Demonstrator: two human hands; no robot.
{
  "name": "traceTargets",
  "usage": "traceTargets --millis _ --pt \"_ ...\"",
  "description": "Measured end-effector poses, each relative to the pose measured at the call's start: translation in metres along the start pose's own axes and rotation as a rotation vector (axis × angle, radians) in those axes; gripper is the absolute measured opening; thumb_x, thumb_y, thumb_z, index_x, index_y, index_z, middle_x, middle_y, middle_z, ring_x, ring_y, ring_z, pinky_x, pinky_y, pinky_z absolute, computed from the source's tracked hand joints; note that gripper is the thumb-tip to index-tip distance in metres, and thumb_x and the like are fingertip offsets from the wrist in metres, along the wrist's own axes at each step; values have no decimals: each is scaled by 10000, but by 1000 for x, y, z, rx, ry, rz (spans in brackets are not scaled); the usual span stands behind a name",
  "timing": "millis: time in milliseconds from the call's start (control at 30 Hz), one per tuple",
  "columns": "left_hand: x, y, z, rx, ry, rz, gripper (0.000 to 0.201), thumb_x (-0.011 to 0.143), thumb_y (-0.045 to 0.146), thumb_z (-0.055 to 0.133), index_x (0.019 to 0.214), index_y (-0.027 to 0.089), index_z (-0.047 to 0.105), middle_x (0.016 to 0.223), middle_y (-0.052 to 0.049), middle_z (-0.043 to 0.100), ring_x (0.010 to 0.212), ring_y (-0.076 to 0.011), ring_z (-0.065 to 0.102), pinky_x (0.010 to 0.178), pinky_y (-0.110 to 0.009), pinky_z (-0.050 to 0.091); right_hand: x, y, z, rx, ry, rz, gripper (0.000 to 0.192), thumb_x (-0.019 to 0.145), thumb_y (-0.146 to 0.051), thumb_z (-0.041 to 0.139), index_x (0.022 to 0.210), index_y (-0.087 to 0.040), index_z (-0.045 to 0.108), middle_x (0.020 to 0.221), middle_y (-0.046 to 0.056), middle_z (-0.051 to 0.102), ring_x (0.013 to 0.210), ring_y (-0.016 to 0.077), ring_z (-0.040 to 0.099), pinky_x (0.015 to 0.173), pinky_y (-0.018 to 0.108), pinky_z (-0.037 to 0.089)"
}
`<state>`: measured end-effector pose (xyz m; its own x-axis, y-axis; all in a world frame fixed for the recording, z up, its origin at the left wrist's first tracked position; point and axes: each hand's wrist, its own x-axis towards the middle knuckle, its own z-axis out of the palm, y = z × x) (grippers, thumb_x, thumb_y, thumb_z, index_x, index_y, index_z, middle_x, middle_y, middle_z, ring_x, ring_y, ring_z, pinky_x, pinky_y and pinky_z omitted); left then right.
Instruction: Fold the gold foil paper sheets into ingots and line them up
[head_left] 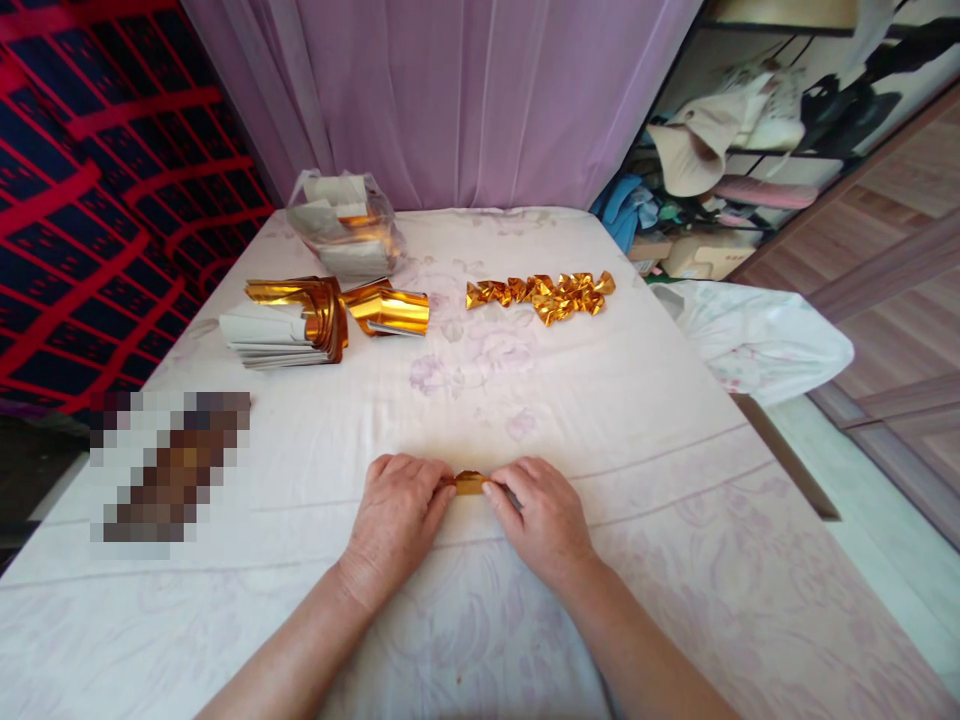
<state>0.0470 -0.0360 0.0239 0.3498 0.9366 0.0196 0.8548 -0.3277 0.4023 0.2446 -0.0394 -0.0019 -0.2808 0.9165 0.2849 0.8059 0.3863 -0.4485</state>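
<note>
Now a small, shiny gold foil piece [469, 483], pinched between left hand [395, 520] and right hand [541, 516].

We saw the left hand [396, 512] and the right hand [541, 512] resting on a white flowered sheet [645, 400], pinching a small gold foil piece [469, 483] between their fingertips, one hand at each end. Farther back lay a row of folded gold pieces [541, 293], and to the left of it a stack of papers [264, 336] with gold sheets [352, 306] curling beside it, touching, and a clear bag [346, 228] just behind. A lilac curtain [450, 90] hung beyond the sheet, a red-and-navy cloth [97, 180] at the left, and cluttered shelves [750, 130] at the right.
</note>
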Motion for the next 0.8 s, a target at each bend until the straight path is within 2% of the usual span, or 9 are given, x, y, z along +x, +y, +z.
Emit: traceTargets --millis 100,233,400,633,800 --pt "0 2 0 24 5 -25 139 937 271 519 904 206 638 823 -18 693 835 -224 599 812 -405 386 0 2 1 -3 -1 10 192 941 -279 549 786 -208 639 751 14 640 752 174 578 711 296 371" --pt "-1 3 0 46 10 -22 135 943 280 517 896 205 619 826 -21 689 833 -232 597 796 -407 391 0 2 1 7 32 47 142 937 -293 542 863 -207 627 743 4 659 732 174 586 699 305 351" --pt "-2 3 3 74 44 -38 149 955 286 505 873 199 594 817 -29 673 802 -230 587 776 -404 401 0 1 1 -8 8 21 217 960 -291 509 783 -217 611 743 11 650 746 177 569 692 308 327" --pt "-1 3 5 117 43 -50 122 956 277 516 898 194 584 839 -36 674 823 -240 592 780 -408 402 1 0 3 -18 19 39 160 968 -254 491 885 -212 621 804 20 674 777 189 580 712 316 322" --pt "-2 3 8 141 61 -46 140 957 291 523 880 195 589 820 -37 667 809 -239 586 766 -398 399 1 -1 4 -44 11 49 146 946 -225 522 819 -217 593 748 4 633 738 179 552 686 316 304"
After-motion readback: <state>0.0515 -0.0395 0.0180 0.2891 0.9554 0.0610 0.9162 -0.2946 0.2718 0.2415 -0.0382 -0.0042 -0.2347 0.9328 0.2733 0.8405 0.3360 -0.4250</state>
